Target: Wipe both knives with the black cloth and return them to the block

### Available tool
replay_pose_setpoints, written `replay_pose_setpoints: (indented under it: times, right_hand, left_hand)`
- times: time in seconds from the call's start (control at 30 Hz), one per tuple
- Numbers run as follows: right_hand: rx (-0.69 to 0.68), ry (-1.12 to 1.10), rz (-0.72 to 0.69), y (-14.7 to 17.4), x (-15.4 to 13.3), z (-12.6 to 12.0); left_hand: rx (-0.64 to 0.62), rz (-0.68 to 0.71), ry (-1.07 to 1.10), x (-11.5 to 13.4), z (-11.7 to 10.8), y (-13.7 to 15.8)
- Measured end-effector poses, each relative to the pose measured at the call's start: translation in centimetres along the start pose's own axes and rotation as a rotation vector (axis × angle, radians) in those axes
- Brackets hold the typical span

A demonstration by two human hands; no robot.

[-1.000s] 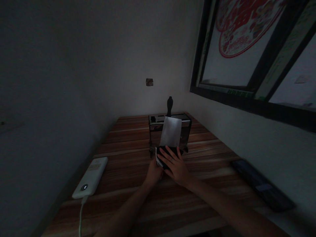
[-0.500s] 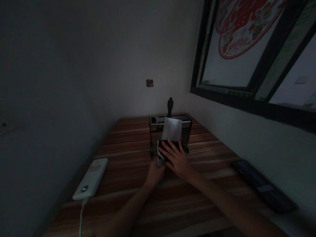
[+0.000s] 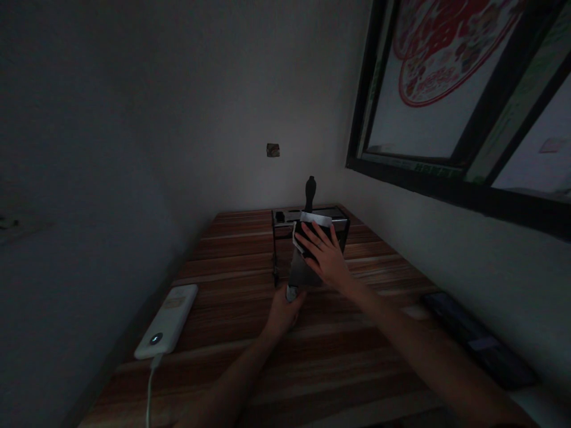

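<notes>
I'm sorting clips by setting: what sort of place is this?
Probably a dim room in a home, though which room is unclear: a wood-grain table, a knife stand on it, and a window bearing a red decoration.

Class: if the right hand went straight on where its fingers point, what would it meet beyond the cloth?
Probably the rack behind the blade, though the gap between them is hard to judge.

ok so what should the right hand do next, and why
Probably slide the right hand and black cloth down the blade toward the handle: the cloth sits near the blade's far end, the near part is uncovered, and the left hand holds the handle.
</notes>
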State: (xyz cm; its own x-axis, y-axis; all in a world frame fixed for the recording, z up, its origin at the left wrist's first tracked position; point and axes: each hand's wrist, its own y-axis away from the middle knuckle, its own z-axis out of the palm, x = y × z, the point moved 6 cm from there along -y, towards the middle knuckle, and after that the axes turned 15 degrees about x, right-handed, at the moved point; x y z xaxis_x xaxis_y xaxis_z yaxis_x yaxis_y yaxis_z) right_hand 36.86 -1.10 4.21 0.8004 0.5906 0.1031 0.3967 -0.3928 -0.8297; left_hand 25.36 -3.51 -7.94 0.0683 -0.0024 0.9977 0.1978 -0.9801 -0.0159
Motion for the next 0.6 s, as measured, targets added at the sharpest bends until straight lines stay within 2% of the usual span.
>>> replay_pose_setpoints:
  times: [0.27, 0.6]
  right_hand:
    - [0.069, 0.034, 0.040, -2.3, 1.7, -0.2]
    - [0.076, 0.037, 0.066, -2.4, 1.4, -0.3]
  left_hand:
    - [-0.013, -0.041, 0.020, -0.2, 0.2, 0.0]
    - [-0.018, -0.032, 0.027, -0.3, 0.2, -0.1]
